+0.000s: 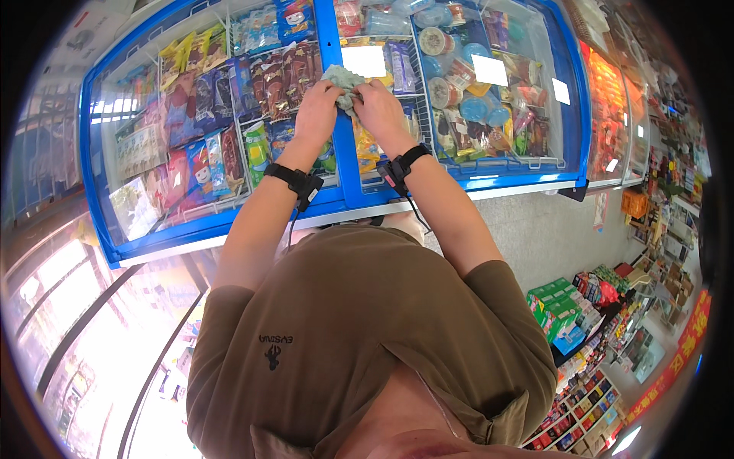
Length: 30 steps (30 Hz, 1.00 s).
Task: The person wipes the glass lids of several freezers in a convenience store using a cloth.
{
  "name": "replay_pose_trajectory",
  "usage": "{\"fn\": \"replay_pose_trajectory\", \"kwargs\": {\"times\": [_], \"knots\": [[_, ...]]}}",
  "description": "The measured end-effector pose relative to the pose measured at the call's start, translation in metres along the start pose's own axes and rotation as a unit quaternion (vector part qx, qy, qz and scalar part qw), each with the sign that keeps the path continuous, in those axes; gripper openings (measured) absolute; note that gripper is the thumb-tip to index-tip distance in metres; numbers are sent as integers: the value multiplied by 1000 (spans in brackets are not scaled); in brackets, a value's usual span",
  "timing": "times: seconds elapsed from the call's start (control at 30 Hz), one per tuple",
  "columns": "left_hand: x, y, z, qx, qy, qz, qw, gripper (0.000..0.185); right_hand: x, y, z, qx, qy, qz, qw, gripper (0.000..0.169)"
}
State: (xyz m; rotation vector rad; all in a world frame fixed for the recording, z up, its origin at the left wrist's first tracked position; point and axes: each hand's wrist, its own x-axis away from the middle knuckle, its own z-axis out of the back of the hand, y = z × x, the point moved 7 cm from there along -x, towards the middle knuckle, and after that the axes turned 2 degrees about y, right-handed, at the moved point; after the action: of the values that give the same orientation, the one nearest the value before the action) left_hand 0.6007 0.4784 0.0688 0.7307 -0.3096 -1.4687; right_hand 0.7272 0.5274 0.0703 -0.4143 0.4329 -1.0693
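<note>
Both my hands grip one crumpled grey-green cloth [343,80] over the blue centre frame [347,155] of a glass-topped chest freezer. On the cloth's left side is my left hand [317,112], fingers bent into the fabric. My right hand [381,112] pinches it from the other side, close to the left one. Under the left glass lid [132,212] lie wrapped ice creams [287,74] in wire baskets. Beneath the right lid are ice cream cups [436,43], blue-lidded tubs [473,109] and more wrapped bars. Each wrist wears a black strap with a small device and cable.
A second glass-topped case with orange-red packs [608,103] adjoins on the right. Green cartons [553,307] and shelves of small packaged goods [590,407] stand at lower right. An orange crate [634,202] sits farther back. Bright glazed panels [114,333] are at lower left.
</note>
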Motion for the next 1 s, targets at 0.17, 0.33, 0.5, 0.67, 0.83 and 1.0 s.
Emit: {"fn": "replay_pose_trajectory", "kwargs": {"times": [0.17,0.33,0.5,0.67,0.83,1.0], "knots": [[1,-6,-4,-5,-9,10,1000,30,4,-1,-2,9,-1,15,1000,12],[29,-3,-2,35,-42,9,998,28,33,-4,3,-7,-54,17,998,11],[83,18,1,89,-100,25,991,28,79,-4,5,-2,-138,53,989,13],[108,16,9,95,-78,59,991,34,104,-24,17,-55,-113,86,988,36],[99,9,3,122,-53,59,989,40,103,-36,10,-97,-92,84,988,56],[81,-2,-2,147,-11,80,986,40,76,-27,-2,-154,-32,85,984,57]]}}
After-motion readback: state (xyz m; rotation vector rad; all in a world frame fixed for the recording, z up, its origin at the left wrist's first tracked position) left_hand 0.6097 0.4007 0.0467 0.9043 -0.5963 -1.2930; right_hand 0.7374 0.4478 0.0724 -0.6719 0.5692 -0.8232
